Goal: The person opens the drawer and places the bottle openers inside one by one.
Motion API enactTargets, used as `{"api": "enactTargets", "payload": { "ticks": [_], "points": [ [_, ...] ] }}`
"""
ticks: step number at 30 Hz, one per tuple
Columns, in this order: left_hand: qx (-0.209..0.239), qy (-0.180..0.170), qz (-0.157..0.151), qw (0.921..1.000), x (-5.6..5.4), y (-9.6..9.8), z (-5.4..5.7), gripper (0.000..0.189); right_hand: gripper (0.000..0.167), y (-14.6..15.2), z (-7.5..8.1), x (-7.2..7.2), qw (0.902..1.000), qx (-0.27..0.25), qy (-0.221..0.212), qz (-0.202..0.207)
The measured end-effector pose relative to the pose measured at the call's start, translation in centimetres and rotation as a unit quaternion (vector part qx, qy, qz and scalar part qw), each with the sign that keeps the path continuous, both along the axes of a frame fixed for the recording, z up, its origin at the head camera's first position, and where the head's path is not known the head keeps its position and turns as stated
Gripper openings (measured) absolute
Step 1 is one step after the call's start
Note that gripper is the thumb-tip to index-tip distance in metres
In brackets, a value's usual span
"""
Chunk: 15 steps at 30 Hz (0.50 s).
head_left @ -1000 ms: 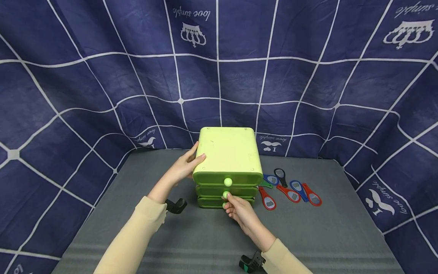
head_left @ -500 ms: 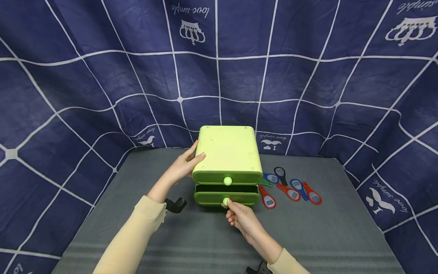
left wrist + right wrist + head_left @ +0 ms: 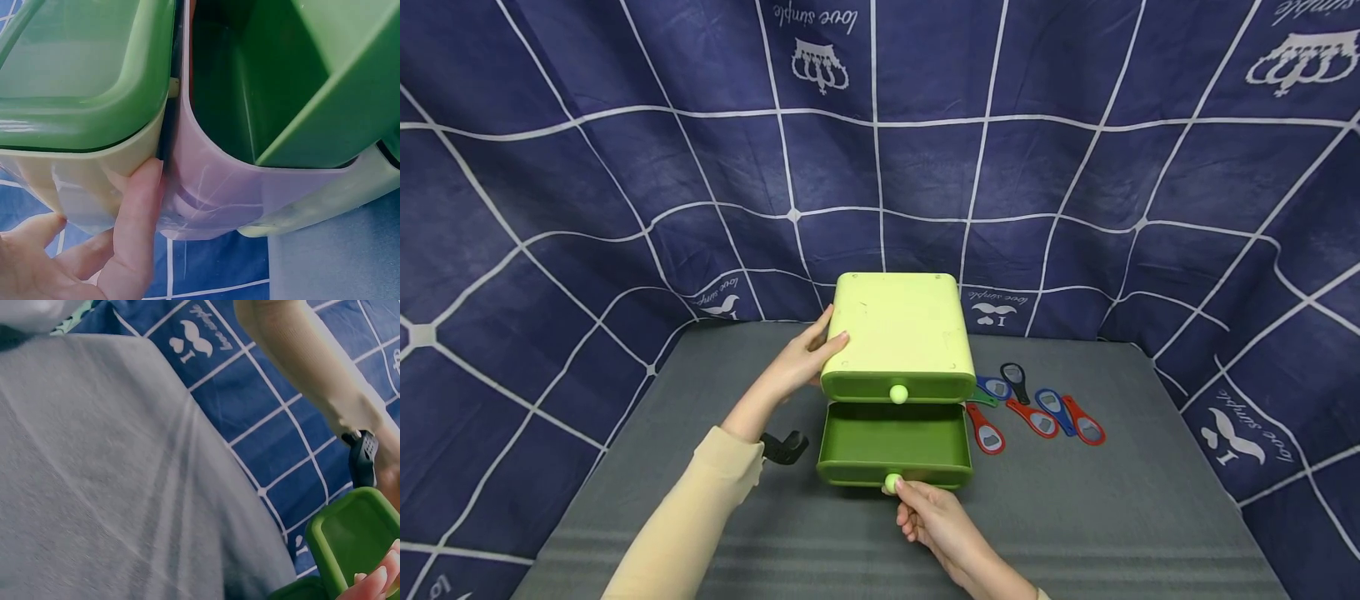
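A small drawer cabinet (image 3: 901, 325) with a pale yellow-green top and green drawers stands mid-table. Its middle drawer (image 3: 891, 437) is pulled well out, showing a bare green inner floor. My right hand (image 3: 936, 525) pinches that drawer's round light-green knob (image 3: 892, 483) between thumb and fingers. On the cabinet's left side my left hand (image 3: 793, 367) rests with extended fingers, the thumb lying over the top edge. The left wrist view shows these fingers (image 3: 134, 231) against the cabinet's side, next to the open drawer. In the right wrist view only fingertips (image 3: 375, 584) show before a green drawer front (image 3: 356, 531).
Several bottle openers lie right of the cabinet, among them a black bottle opener (image 3: 1013, 382), a blue bottle opener (image 3: 1054, 410) and a red bottle opener (image 3: 1084, 421). A grey cloth (image 3: 1097, 517) covers the table. Behind hangs a blue gridded curtain (image 3: 925, 175).
My right hand has drawn the middle drawer out towards me, from nearly shut to well open. The left hand stays at the cabinet's side.
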<state>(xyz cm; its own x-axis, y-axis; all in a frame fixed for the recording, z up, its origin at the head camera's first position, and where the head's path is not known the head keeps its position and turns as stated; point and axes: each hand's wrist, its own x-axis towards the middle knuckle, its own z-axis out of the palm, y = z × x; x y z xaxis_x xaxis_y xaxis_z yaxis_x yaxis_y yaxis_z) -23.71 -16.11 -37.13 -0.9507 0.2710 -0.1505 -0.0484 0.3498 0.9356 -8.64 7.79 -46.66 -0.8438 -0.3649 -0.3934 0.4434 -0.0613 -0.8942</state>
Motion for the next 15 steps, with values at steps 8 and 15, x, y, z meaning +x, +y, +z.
{"api": "enactTargets", "payload": {
  "ticks": [8, 15],
  "points": [
    [-0.01, 0.001, 0.0, 0.9999, 0.11, 0.0, 0.11, 0.078, 0.053, 0.16, -0.52, 1.02, 0.9999, -0.012, -0.002, 0.007],
    [-0.006, -0.005, -0.001, 1.0, 0.31, 0.08, 0.29, 0.076, 0.053, 0.25, -0.92, 1.05, 0.9999, -0.007, -0.011, 0.007]
  ]
}}
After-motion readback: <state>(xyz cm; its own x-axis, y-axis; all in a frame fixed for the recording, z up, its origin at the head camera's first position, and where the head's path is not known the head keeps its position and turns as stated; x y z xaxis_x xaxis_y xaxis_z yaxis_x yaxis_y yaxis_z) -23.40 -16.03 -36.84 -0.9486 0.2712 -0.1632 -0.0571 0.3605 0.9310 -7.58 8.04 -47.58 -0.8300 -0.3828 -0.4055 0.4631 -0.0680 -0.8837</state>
